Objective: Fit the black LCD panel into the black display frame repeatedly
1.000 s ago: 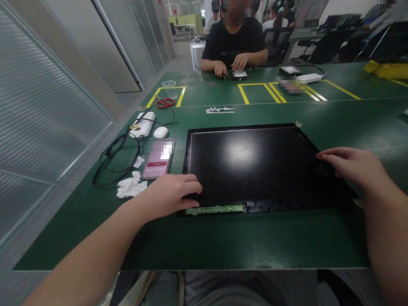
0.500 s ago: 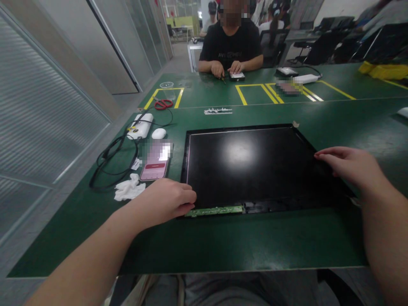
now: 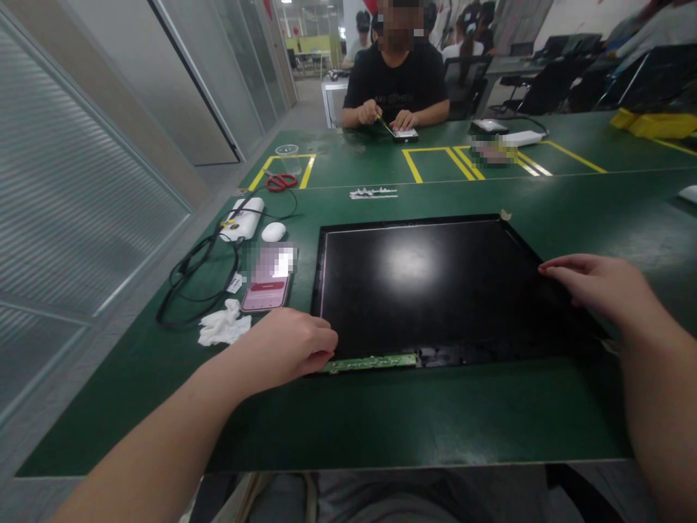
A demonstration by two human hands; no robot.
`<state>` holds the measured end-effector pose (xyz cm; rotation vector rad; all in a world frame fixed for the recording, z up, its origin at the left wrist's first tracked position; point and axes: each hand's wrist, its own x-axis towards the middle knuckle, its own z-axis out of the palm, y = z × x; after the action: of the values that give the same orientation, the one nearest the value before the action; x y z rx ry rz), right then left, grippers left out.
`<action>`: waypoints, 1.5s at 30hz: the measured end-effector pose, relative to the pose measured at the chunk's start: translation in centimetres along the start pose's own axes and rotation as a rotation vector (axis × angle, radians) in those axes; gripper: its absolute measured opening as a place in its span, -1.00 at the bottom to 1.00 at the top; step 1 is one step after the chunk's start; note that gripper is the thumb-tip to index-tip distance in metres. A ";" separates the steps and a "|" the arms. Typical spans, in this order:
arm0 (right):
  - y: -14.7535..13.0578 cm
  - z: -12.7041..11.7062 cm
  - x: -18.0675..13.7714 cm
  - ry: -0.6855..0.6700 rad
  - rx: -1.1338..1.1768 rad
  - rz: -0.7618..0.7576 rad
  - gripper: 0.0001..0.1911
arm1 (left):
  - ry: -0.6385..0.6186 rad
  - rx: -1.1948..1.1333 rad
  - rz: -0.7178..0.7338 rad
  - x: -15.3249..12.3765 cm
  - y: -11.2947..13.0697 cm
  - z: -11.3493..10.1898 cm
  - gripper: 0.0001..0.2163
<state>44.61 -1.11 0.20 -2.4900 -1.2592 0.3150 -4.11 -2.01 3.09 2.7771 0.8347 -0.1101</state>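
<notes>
A black display panel [image 3: 430, 290] lies flat on the green table, set in a thin black frame with a bright reflection on its surface. Along its front edge, toward the left, runs a green circuit board [image 3: 375, 362]. My left hand [image 3: 297, 341] is closed at the panel's front left corner, its fingers pinched on the edge beside the circuit board. At the panel's right edge my right hand [image 3: 593, 283] pinches the frame between thumb and fingers. Its lower fingers are partly hidden.
Left of the panel lie a phone [image 3: 266, 287], crumpled tissue [image 3: 224, 325], a white mouse [image 3: 274, 232], a white power bank [image 3: 242, 220] with black cable, and red scissors [image 3: 282, 182]. White strips [image 3: 373, 194] lie behind the panel. Across the table a person [image 3: 395, 83] handles a small device [image 3: 405, 134].
My hands keep their places on the panel; the view has shifted slightly. Across the table, the other person's hand has raised a tool over the small device.
</notes>
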 end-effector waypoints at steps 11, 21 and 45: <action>-0.5 0.0 -0.5 -0.005 0.036 0.019 -0.59 | -0.023 -0.013 -0.048 0.2 0.4 -0.2 -0.86; -0.2 0.0 -0.2 -0.005 0.095 0.028 -0.56 | 0.106 -0.180 -0.066 0.1 -0.2 0.1 -0.88; 0.2 0.6 0.4 0.013 0.044 -0.024 -0.66 | 0.318 -0.225 -0.566 2.7 -1.9 4.3 -0.48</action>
<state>44.79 -0.78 -0.41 -2.4346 -1.2623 0.3159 -2.94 -0.10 -1.84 2.3061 1.5842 0.3162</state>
